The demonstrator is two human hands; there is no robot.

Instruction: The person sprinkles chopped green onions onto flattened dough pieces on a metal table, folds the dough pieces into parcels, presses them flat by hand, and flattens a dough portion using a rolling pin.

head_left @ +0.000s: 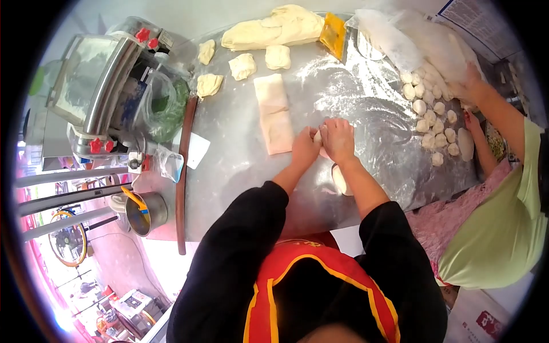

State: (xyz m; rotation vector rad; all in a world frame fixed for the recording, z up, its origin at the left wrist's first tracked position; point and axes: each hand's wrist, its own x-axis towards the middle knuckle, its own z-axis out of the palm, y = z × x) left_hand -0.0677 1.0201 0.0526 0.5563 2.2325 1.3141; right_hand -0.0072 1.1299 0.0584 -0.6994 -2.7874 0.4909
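My left hand (306, 147) and my right hand (338, 140) are close together over the metal table, both closed on one small piece of dough (318, 138). Most of that piece is hidden by my fingers. Just left of my hands lies a long flat strip of dough (273, 114). Under my right wrist a pale rounded piece of dough (340, 180) rests on the table, partly covered by the forearm. Farther back are several dough lumps, among them one square lump (278, 57), and a large dough mass (273, 28).
A yellow scraper (333, 36) stands beside the large dough. Flour (366, 86) dusts the table. Several small dough balls (430, 108) lie at right, near a co-worker's hand (470, 86) and a plastic bag (434, 46). At left are a dough-rolling machine (94, 86), a long wooden rod (184, 166) and a metal pot (161, 210).
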